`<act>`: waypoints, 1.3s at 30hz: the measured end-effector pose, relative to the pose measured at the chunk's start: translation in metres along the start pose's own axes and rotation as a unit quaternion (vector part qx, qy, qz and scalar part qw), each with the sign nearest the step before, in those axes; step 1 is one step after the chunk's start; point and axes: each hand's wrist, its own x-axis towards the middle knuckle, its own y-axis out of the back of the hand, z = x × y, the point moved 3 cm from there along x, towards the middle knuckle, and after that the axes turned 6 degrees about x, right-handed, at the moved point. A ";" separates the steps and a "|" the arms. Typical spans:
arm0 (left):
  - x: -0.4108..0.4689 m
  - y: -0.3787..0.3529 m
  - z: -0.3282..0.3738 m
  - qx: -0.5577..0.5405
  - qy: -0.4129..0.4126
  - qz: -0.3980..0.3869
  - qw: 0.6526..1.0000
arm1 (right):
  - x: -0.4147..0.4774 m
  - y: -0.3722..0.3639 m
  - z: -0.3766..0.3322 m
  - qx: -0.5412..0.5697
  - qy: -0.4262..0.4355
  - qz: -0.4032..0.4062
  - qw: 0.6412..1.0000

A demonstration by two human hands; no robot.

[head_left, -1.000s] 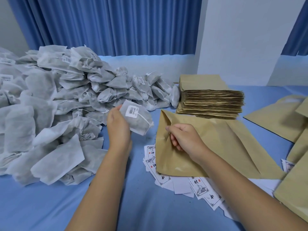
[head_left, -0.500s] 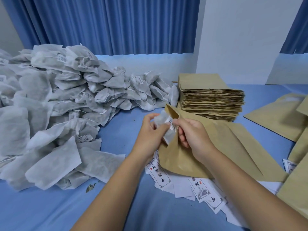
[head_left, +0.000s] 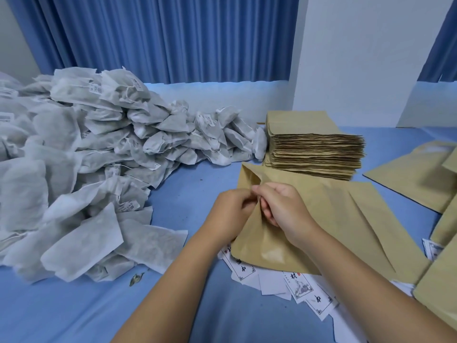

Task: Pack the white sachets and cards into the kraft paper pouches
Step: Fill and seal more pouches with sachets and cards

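Take the stack of empty pouches (head_left: pixel 314 149) on the blue tabletop (head_left: pixel 193 186) as the marker. Just in front of it, one pouch (head_left: pixel 321 219) is lifted at its open end, its mouth turned towards the left, its far end lying flat.

The right hand (head_left: pixel 284 209) has its fingers curled round the mouth's edge, thumb on top, pinching the paper. The left hand (head_left: pixel 230 211) meets it there, fingers bent inward at the opening (whether they grip a sachet or only the paper, I cannot tell, since the fingertips are hidden).

The heap of white sachets (head_left: pixel 99 157) sprawls to the left of the stack, its nearest bags touching the stack's side. The printed cards (head_left: pixel 296 288) lie scattered in front of the stack, partly under the held pouch. More pouches (head_left: pixel 415 177) lie flat to the right of the stack. A small dried leaf (head_left: pixel 136 279) sits well to the front-left, near the heap's edge. A blue curtain (head_left: pixel 173 38) hangs behind the stack.
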 end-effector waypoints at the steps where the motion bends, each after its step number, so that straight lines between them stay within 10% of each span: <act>1: 0.000 -0.002 0.001 0.005 0.012 -0.058 0.998 | -0.001 -0.001 0.000 -0.001 -0.003 -0.006 1.000; 4: 0.000 -0.002 0.000 -0.024 0.057 -0.171 0.983 | -0.004 -0.007 0.000 -0.019 -0.005 -0.033 0.999; 14: -0.017 0.058 -0.032 0.277 0.166 -0.049 0.945 | -0.004 -0.013 0.010 -0.110 0.007 -0.080 0.991; 27: -0.036 0.078 -0.037 0.348 0.289 -0.193 0.871 | -0.002 -0.014 0.011 -0.123 -0.002 -0.083 0.989; 35: -0.032 0.084 -0.044 0.346 0.273 -0.135 0.887 | -0.004 -0.013 0.010 -0.120 -0.011 -0.083 0.989; 39: -0.026 0.088 -0.047 0.157 0.187 0.005 0.970 | -0.004 -0.012 0.008 -0.108 -0.022 -0.074 0.991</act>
